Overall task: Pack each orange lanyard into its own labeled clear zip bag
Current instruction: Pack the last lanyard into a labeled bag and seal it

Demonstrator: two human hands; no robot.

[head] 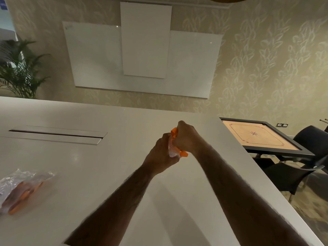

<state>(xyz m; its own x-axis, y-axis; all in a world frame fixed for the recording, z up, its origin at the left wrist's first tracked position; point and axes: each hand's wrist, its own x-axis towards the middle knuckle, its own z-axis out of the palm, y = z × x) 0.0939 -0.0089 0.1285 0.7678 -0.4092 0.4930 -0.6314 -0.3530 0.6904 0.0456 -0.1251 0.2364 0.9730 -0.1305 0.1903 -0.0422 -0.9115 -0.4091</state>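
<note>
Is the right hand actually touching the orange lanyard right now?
Touching. The head view shows the right hand fisted round the orange lanyard, with orange ends poking out above and below its fingers.

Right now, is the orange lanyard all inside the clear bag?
Partly out: the flat orange lanyard sticks out above and below the crumpled clear plastic bag.
</note>
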